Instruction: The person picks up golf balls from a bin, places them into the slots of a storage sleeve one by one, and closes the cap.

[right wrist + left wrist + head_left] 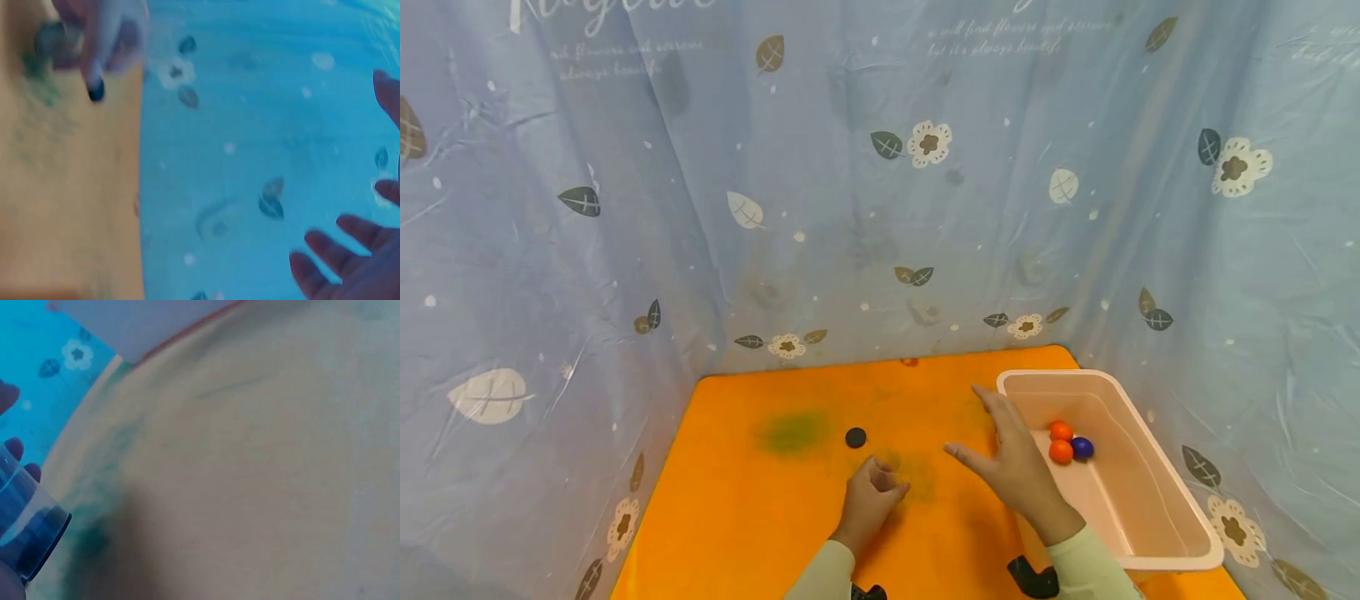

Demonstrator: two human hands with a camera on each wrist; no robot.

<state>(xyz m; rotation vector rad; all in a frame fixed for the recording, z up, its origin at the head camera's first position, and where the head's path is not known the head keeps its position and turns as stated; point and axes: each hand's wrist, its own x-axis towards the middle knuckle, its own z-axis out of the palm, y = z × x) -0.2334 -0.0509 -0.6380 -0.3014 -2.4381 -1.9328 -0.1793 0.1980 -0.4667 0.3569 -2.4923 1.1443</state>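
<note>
My left hand [867, 500] is low over the orange table, its fingers curled. In the left wrist view those fingers and thumb hold a clear cylindrical container [31, 519] with a dark rim and a dark bluish look inside. From the head the container hardly shows. Just beyond this hand a small black disc [855, 437] lies flat on the table. My right hand [1021, 467] hovers by the near-left side of a pale pink bin [1157, 467], thumb and fingers spread, holding nothing. Inside the bin lie two orange balls [1061, 452] and a blue ball [1082, 448].
The orange tabletop [737, 517] has a green stain [793, 433] left of the disc. A blue curtain [850, 208] with leaves and flowers surrounds the table at the back and both sides. The bin takes up the table's right side.
</note>
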